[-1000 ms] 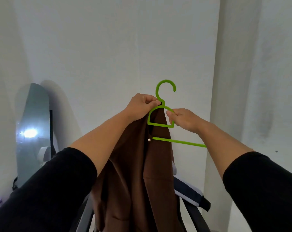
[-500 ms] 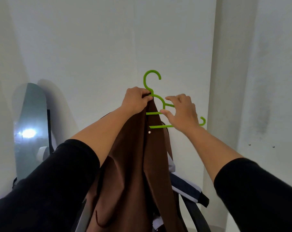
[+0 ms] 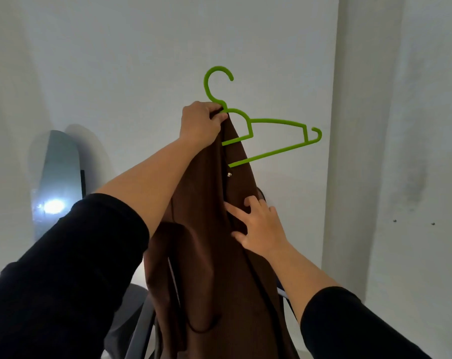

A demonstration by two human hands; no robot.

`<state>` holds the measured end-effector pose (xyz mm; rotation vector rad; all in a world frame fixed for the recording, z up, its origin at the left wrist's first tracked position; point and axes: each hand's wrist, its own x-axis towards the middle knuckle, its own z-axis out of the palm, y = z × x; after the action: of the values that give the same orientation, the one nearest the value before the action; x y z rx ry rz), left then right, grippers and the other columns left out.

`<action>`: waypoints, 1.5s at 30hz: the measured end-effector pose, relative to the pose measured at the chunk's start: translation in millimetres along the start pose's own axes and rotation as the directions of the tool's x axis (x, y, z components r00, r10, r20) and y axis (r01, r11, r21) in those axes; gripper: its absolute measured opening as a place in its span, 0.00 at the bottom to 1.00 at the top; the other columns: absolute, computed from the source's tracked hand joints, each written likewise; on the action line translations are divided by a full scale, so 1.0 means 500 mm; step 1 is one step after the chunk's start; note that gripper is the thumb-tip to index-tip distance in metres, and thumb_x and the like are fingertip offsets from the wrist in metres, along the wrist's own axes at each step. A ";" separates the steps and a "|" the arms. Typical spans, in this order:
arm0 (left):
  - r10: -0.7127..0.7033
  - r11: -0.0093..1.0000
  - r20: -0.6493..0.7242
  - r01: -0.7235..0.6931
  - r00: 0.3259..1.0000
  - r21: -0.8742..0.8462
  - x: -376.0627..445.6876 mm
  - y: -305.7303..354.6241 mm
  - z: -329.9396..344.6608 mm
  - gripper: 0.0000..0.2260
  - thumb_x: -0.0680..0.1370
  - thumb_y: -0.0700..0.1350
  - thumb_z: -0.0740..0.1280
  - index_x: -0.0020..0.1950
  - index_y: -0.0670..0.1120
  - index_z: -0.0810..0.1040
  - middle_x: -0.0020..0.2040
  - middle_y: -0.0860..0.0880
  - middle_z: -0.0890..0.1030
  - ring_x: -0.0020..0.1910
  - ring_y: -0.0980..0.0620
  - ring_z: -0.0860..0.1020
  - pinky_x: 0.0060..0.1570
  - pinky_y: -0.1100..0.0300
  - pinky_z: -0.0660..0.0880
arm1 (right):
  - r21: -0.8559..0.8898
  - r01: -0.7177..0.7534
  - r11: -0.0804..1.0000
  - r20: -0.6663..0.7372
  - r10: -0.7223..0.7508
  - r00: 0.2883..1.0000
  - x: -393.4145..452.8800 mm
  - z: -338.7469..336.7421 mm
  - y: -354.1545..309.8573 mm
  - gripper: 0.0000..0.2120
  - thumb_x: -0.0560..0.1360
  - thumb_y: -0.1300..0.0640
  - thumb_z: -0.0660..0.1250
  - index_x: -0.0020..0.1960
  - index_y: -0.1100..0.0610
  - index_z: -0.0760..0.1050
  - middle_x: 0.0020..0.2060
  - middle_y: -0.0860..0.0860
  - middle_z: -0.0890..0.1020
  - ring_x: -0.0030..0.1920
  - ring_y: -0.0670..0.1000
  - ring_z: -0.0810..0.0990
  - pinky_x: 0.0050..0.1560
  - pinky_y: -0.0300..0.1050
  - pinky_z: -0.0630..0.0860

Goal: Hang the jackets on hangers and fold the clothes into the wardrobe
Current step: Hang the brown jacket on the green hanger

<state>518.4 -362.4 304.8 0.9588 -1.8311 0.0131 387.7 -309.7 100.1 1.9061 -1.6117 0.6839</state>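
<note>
Green hanger point(image 3: 276, 125), one; brown jacket point(image 3: 214, 255), one; two hands.

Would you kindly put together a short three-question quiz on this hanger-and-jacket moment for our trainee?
1. True or false: the green hanger hangs from a rail.
2. Which hand holds up both the hanger and the brown jacket? A) left B) right
3. Fill in: the right hand rests with spread fingers on the ____.

Key: 1. False; the left hand holds it up before the white wall. 2. A. 3. Jacket.
</note>
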 end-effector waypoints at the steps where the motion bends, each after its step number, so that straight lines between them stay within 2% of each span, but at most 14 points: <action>1: -0.001 1.000 -0.002 0.001 1.000 0.001 0.001 -0.003 -0.005 0.16 0.78 0.48 0.65 0.64 0.44 0.76 0.64 0.47 0.78 0.65 0.49 0.73 0.67 0.61 0.65 | 0.050 -0.006 0.999 -0.002 0.006 1.000 0.000 0.003 0.004 0.28 0.67 0.52 0.73 0.66 0.47 0.71 0.48 0.56 0.77 0.43 0.56 0.77 0.39 0.51 0.78; 3: -0.009 1.000 -0.009 0.009 1.000 0.013 0.001 -0.013 -0.016 0.16 0.78 0.48 0.65 0.65 0.44 0.76 0.64 0.46 0.77 0.65 0.49 0.73 0.67 0.61 0.65 | 0.155 -0.074 0.985 0.015 0.073 0.997 0.000 0.003 0.018 0.21 0.72 0.63 0.66 0.64 0.54 0.74 0.48 0.56 0.78 0.46 0.58 0.77 0.45 0.53 0.78; 8: -0.042 0.997 -0.001 0.042 0.999 0.062 -0.006 -0.062 -0.036 0.17 0.78 0.47 0.65 0.65 0.43 0.76 0.65 0.45 0.77 0.66 0.48 0.72 0.66 0.62 0.63 | 0.342 -0.332 0.879 -0.041 0.367 0.929 0.008 -0.025 0.063 0.18 0.76 0.66 0.58 0.63 0.57 0.75 0.56 0.55 0.77 0.55 0.56 0.76 0.59 0.45 0.72; 13: -0.073 0.988 0.050 0.065 0.996 0.142 -0.020 -0.117 -0.047 0.17 0.78 0.46 0.65 0.65 0.42 0.75 0.65 0.43 0.76 0.67 0.45 0.71 0.67 0.60 0.62 | 0.576 -0.534 0.619 0.008 0.650 0.760 0.032 -0.090 0.105 0.17 0.74 0.68 0.56 0.53 0.56 0.80 0.54 0.57 0.76 0.56 0.56 0.75 0.54 0.34 0.63; 15: -0.077 0.986 0.061 0.067 0.995 0.153 -0.026 -0.132 -0.045 0.16 0.78 0.45 0.65 0.65 0.42 0.76 0.64 0.42 0.77 0.66 0.44 0.72 0.66 0.60 0.63 | 0.689 -0.570 0.448 0.110 0.712 0.693 0.050 -0.110 0.107 0.16 0.74 0.67 0.56 0.46 0.55 0.82 0.52 0.55 0.78 0.53 0.54 0.76 0.54 0.37 0.68; 17: -0.096 0.983 0.058 0.086 0.994 0.164 -0.031 -0.147 -0.043 0.16 0.78 0.45 0.65 0.64 0.42 0.76 0.64 0.42 0.77 0.66 0.44 0.72 0.66 0.60 0.64 | 0.821 -0.559 0.116 0.324 0.711 0.624 0.069 -0.133 0.111 0.13 0.72 0.62 0.60 0.36 0.54 0.82 0.47 0.55 0.81 0.47 0.55 0.77 0.51 0.45 0.74; 19: -0.126 0.979 0.040 0.117 0.991 0.169 -0.033 -0.164 -0.046 0.16 0.78 0.44 0.65 0.64 0.42 0.76 0.63 0.41 0.77 0.65 0.44 0.72 0.66 0.59 0.64 | 0.854 -0.482 -0.194 0.500 0.563 0.658 0.075 -0.156 0.120 0.17 0.75 0.51 0.60 0.37 0.60 0.82 0.41 0.59 0.82 0.42 0.55 0.79 0.47 0.46 0.77; 20: -0.142 0.977 0.030 0.135 0.989 0.166 -0.035 -0.173 -0.048 0.15 0.78 0.44 0.65 0.64 0.41 0.76 0.63 0.41 0.77 0.65 0.43 0.72 0.66 0.59 0.64 | 0.845 -0.477 -0.244 0.533 0.464 0.707 0.075 -0.165 0.126 0.25 0.77 0.43 0.57 0.41 0.63 0.81 0.40 0.59 0.83 0.42 0.55 0.80 0.46 0.45 0.77; 22: -0.168 0.974 0.020 0.163 0.986 0.155 -0.041 -0.188 -0.050 0.15 0.78 0.44 0.65 0.63 0.41 0.77 0.62 0.41 0.78 0.64 0.43 0.73 0.66 0.58 0.65 | 0.853 -0.490 -0.181 0.520 0.376 0.767 0.078 -0.174 0.135 0.31 0.77 0.37 0.54 0.44 0.64 0.80 0.43 0.58 0.83 0.44 0.53 0.81 0.49 0.44 0.77; 28: -0.174 0.981 0.044 0.169 0.984 0.096 -0.054 -0.194 -0.041 0.15 0.78 0.44 0.65 0.63 0.41 0.77 0.62 0.41 0.78 0.64 0.43 0.73 0.65 0.57 0.65 | 0.892 -0.444 -0.085 0.438 0.400 0.805 0.087 -0.181 0.130 0.18 0.79 0.49 0.60 0.39 0.60 0.79 0.42 0.55 0.82 0.43 0.51 0.79 0.49 0.41 0.77; 32: -0.179 0.983 0.036 0.177 0.983 0.053 -0.054 -0.190 -0.032 0.15 0.78 0.43 0.65 0.63 0.41 0.77 0.62 0.42 0.78 0.65 0.44 0.72 0.66 0.59 0.64 | 0.864 -0.484 -0.141 0.500 0.356 0.789 0.083 -0.198 0.137 0.28 0.72 0.35 0.58 0.42 0.61 0.80 0.45 0.55 0.83 0.46 0.52 0.81 0.50 0.43 0.79; 34: -0.176 0.984 0.041 0.174 0.984 0.048 -0.053 -0.190 -0.028 0.14 0.78 0.43 0.65 0.63 0.41 0.77 0.61 0.42 0.79 0.64 0.44 0.73 0.64 0.59 0.65 | 0.856 -0.489 -0.166 0.516 0.320 0.795 0.084 -0.201 0.140 0.30 0.67 0.34 0.60 0.44 0.61 0.80 0.45 0.55 0.83 0.47 0.51 0.82 0.52 0.42 0.79; 38: -0.177 0.983 0.058 0.174 0.982 0.055 -0.052 -0.194 -0.018 0.14 0.78 0.43 0.65 0.63 0.41 0.77 0.62 0.42 0.78 0.64 0.44 0.73 0.64 0.58 0.66 | 0.860 -0.457 -0.226 0.507 0.282 0.814 0.085 -0.194 0.147 0.20 0.76 0.44 0.62 0.44 0.61 0.80 0.42 0.54 0.84 0.45 0.51 0.82 0.51 0.41 0.80; 45: -0.171 0.985 0.116 0.172 0.978 0.005 -0.057 -0.195 -0.002 0.14 0.79 0.44 0.63 0.62 0.40 0.77 0.60 0.41 0.78 0.62 0.42 0.73 0.60 0.57 0.66 | 0.881 -0.470 -0.053 0.462 0.304 0.833 0.078 -0.187 0.166 0.08 0.76 0.56 0.66 0.44 0.60 0.81 0.41 0.53 0.84 0.43 0.50 0.82 0.48 0.38 0.80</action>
<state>583.3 -411.4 244.2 1.1315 -1.8469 -0.1568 308.6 -283.9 201.4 2.2161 -1.9691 2.6171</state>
